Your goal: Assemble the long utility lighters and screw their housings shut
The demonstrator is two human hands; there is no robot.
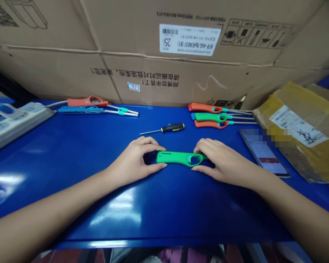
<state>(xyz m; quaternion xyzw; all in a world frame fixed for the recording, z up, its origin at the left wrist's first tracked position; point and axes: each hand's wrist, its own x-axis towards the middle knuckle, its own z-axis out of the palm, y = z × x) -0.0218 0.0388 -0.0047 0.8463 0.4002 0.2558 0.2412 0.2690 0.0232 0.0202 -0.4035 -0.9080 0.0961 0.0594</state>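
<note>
A green gas lighter [173, 157] with a teal trigger lies level in front of me, just over the blue table. My left hand [138, 159] pinches its rounded butt end between thumb and fingers. Around the trigger end, my right hand [222, 159] has its thumb below and fingers above; the lighter's nozzle is hidden behind that hand. Just beyond the lighter lies a screwdriver [173, 127] with a black and yellow handle, its shaft pointing left.
Several orange, green and blue lighters [208, 117] lie at the back right, beside a taped parcel [318, 109] and a phone [265, 153]. An orange lighter [82, 102] and a blue lighter [80, 109] lie back left, near a power strip [19, 120]. A big cardboard box [142, 62] walls the back.
</note>
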